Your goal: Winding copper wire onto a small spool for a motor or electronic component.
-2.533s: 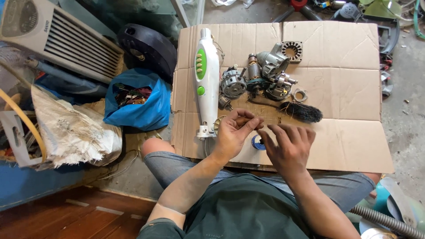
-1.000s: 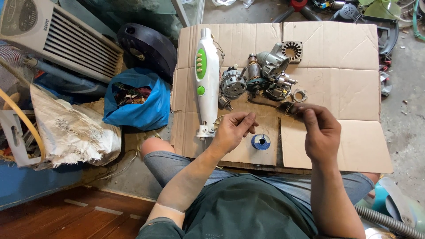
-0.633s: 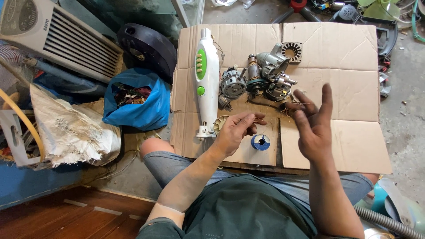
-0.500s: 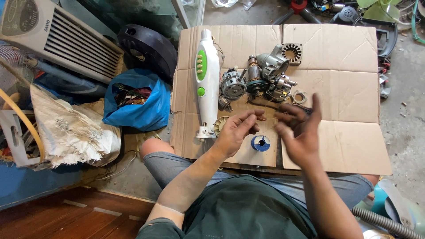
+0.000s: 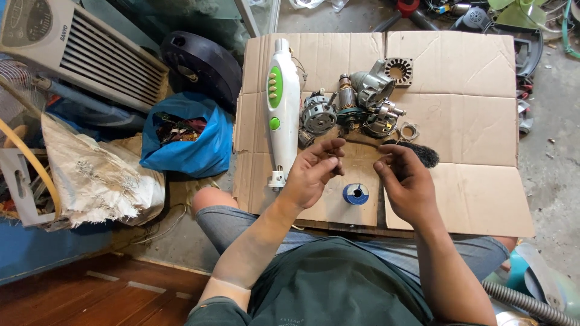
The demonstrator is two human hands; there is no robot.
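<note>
Matt brown cardboard (image 5: 471, 127) (creased) — glossy white plastic housing (image 5: 283, 108), dull metal motor parts (image 5: 362, 105).

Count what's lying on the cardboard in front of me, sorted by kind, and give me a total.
White and green handheld appliance body: 1
Blue spool: 1
Black brush: 1
Metal motor parts, clustered and overlapping, roughly: 6, among them a round motor housing, a laminated square ring and a small ring
Total: about 9

Both hands are raised side by side, forearms reaching forward from the body. The left hand (image 5: 312, 172) has its fingertips pinched loosely together. The right hand (image 5: 403, 178) is half open, fingers curled inward.
</note>
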